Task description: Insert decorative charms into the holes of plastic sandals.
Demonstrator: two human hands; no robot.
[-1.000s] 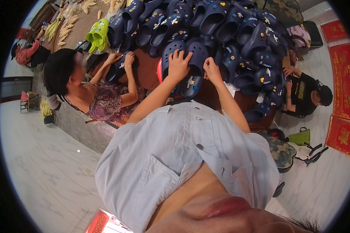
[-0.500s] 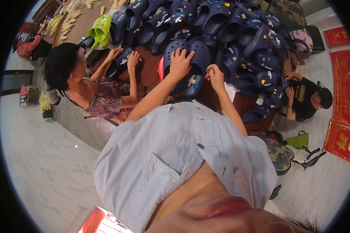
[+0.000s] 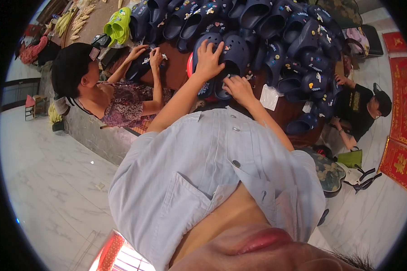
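The left hand (image 3: 209,58) lies spread over a pair of dark blue clogs (image 3: 224,61) on the brown table (image 3: 176,72) — fingers splayed and pressing down, not curled round anything, which looks like a way to keep the shoes from sliding. The right hand (image 3: 238,88) sits at the near edge of the same pair, fingertips drawn together as if pinching some small piece; the view is too small to tell what, or whether it holds anything. Behind them more clogs (image 3: 276,27) lie heaped. To the left a co-worker's hands (image 3: 149,54) handle another clog.
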